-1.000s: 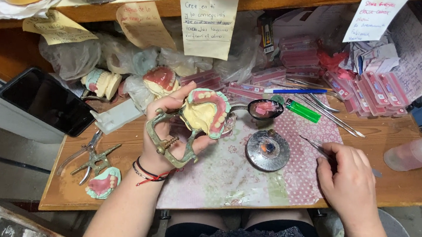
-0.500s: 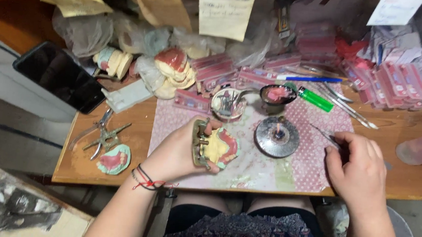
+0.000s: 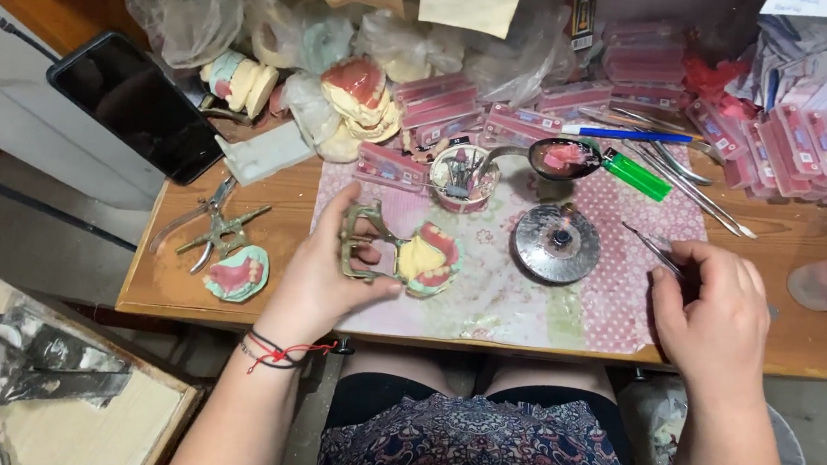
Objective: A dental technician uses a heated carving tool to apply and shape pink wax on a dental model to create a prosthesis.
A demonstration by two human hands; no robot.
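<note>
**Hands at work on a wax denture set-up**

Fingers of the left hand (image 3: 331, 275) were closed round a brass-coloured articulator frame (image 3: 361, 243), thumb underneath and forefinger over the top, holding it low over the patterned mat (image 3: 526, 300) at the front of the bench (image 3: 818, 343). Mounted in the frame was a denture model (image 3: 428, 260), pale yellow stone with pink wax gums, turned up towards the person. The right hand (image 3: 717, 311) was clenched on a slim metal instrument (image 3: 651, 243), its thin tip pointing up and left, towards the round metal burner (image 3: 557, 244) that stood between the two hands.

Just behind the burner sat a small dark bowl of pink wax (image 3: 565, 158) and a green lighter (image 3: 636, 175); beside the bowl stood a little cup of small tools (image 3: 461, 177). Further back lay flat pink boxes (image 3: 541, 115), bagged plaster casts (image 3: 360, 100) and paper notes. Off to the left were pliers (image 3: 212, 231), another pink-and-green denture piece (image 3: 235, 275) and a dark phone (image 3: 137, 102).

To my eye the work stood at the waxing stage: model steadied in one hand, tool ready in the other, the two well apart. Any next touch would call for the tip to be brought carefully across to the wax gums, with the frame held quite steady.
</note>
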